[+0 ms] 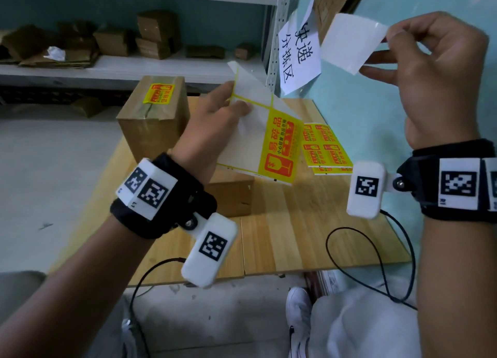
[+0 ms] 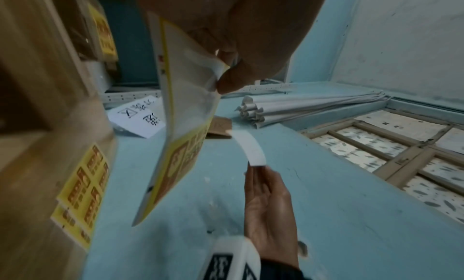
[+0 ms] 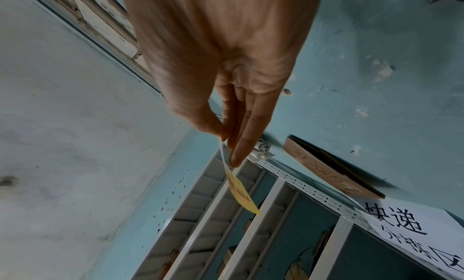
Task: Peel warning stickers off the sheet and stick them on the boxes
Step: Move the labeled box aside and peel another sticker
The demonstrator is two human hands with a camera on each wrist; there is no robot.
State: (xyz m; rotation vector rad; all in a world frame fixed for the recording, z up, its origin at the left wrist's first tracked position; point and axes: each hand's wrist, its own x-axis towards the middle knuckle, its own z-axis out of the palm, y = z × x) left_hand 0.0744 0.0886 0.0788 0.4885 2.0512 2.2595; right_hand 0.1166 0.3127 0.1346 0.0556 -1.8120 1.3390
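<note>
Head view: table (image 1: 309, 236) as landmark. Tall box (image 1: 153, 121) at its far-left (already labelled); small box (image 1: 231, 193) nearer, bare. Left hand (image 1: 215, 115) grips sheet (image 1: 258, 142) above it. Right hand (image 1: 435, 70) pinches peeled sticker (image 1: 349, 41) high right, so target lies down-left.

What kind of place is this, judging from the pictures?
Probably a parcel sorting or packing room. Metal shelves hold flattened cartons, a handwritten paper sign hangs on the shelf post, and a taped cardboard box bearing a yellow warning sticker stands on the wooden table.
</note>
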